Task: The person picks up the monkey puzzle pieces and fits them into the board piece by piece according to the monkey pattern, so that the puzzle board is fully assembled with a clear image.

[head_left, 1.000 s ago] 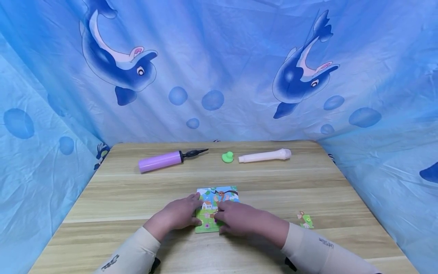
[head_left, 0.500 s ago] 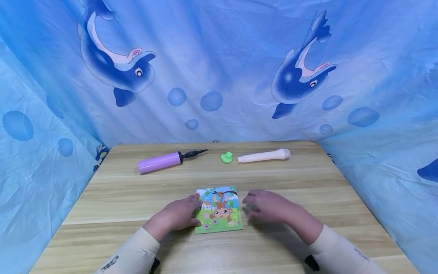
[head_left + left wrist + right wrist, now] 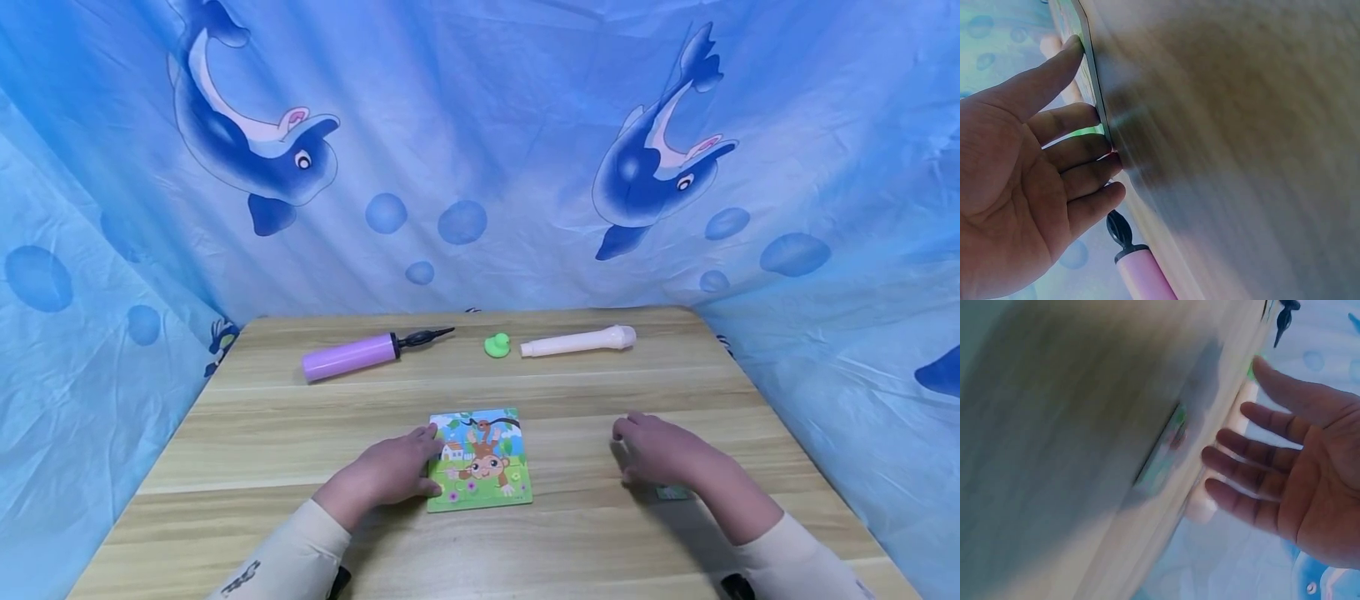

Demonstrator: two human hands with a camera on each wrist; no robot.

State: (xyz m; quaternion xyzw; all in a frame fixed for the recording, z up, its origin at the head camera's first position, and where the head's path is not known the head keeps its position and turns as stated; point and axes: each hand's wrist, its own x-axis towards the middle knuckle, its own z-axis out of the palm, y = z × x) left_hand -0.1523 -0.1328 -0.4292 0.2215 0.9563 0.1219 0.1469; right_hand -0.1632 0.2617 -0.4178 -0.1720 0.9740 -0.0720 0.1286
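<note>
A square jigsaw puzzle [image 3: 483, 467] with a monkey picture lies on the wooden table, its pieces joined. My left hand [image 3: 401, 467] rests along its left side, fingertips and thumb at the edge; in the left wrist view the fingers [image 3: 1079, 150] stay fairly straight against the rim. Off to the right, my right hand [image 3: 656, 450] hovers over a loose puzzle piece [image 3: 672, 492], partly covering it in the head view. In the right wrist view that piece [image 3: 1163, 453] lies flat on the table, apart from the spread, relaxed fingers [image 3: 1241, 465], which hold nothing.
Along the back of the table [image 3: 337, 417] lie a purple hand pump [image 3: 352, 357] with a black nozzle, a small green toy duck [image 3: 497, 345] and a pale pink toy microphone [image 3: 577, 341]. A blue dolphin-print curtain [image 3: 480, 150] surrounds the table.
My right hand has lifted off the puzzle and moved right, to above the loose piece. The puzzle's monkey picture is now uncovered. My left hand stays at the left edge.
</note>
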